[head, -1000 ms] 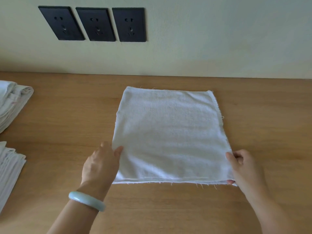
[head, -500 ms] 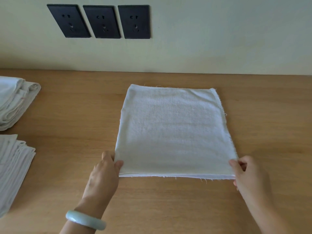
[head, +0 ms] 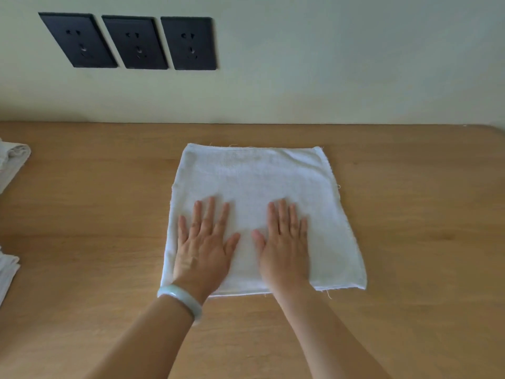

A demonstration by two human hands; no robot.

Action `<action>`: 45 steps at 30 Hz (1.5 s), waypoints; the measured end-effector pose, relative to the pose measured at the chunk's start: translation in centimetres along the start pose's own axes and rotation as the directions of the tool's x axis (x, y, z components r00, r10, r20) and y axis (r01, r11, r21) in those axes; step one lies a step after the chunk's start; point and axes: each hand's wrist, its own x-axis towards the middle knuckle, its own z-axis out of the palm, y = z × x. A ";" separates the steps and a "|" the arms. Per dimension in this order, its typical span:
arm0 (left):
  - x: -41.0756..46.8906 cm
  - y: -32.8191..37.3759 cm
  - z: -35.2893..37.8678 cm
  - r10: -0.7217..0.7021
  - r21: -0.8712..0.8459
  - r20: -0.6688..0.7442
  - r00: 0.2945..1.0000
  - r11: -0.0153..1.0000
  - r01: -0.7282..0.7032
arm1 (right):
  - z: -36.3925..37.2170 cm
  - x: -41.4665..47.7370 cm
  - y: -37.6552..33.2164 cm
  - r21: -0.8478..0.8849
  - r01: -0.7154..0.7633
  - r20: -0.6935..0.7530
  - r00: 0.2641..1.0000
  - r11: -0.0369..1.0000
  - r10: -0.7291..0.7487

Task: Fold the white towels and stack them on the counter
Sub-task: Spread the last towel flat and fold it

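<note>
A white towel [head: 259, 184], folded into a rough square, lies flat on the wooden counter [head: 410, 214] in the middle of the view. My left hand [head: 203, 246] rests palm down on its near left part, fingers spread, a pale green bangle on the wrist. My right hand [head: 284, 247] lies flat beside it on the near middle of the towel, fingers pointing away from me. Neither hand grips anything.
At the far left edge a folded white towel [head: 12, 162] lies on the counter, with a stack of white towels [head: 6, 272] nearer to me. Three black wall sockets [head: 136, 42] sit above the counter on the pale wall.
Both hands let go of the towel's near corners and moved inward onto its top, now lying flat with open palms. The view has shifted a little to the right.
</note>
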 end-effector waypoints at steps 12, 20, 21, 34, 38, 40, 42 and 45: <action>-1.0 -2.0 -0.2 -0.036 -0.003 -0.074 0.997 0.999 0.036 | -4.9 0.0 6.7 -0.004 -0.176 0.017 0.984 0.984 0.176; 6.8 -3.4 -0.4 -0.009 0.013 -0.023 1.000 1.000 0.010 | -1.1 12.8 4.7 0.007 0.271 0.187 0.945 0.963 -0.267; 6.9 -3.8 -0.4 -0.005 0.006 -0.027 1.000 1.000 0.005 | -0.9 13.8 6.3 -0.032 0.219 0.158 0.965 0.975 -0.211; 14.0 -2.8 -1.6 0.046 0.136 0.040 0.998 0.989 -0.051 | -0.9 15.5 3.4 -0.028 0.382 0.184 0.910 0.924 -0.370; 14.8 -5.0 -1.4 -0.070 0.105 0.047 0.996 0.992 0.065 | -0.6 16.7 6.2 -0.084 0.235 0.144 0.964 0.968 -0.222; 14.4 -6.4 -1.5 -0.131 0.058 0.014 0.991 0.990 0.130 | -1.1 17.1 8.5 -0.134 0.121 0.131 0.986 0.984 -0.104; 14.2 -7.3 -1.8 -0.171 0.027 0.006 0.985 0.985 0.170 | -1.7 17.2 10.1 -0.142 0.038 0.138 0.990 0.989 -0.019; 14.1 -7.4 -1.9 -0.200 0.026 0.025 0.979 0.980 0.199 | -1.6 17.2 10.9 -0.159 -0.011 0.142 0.989 0.987 0.034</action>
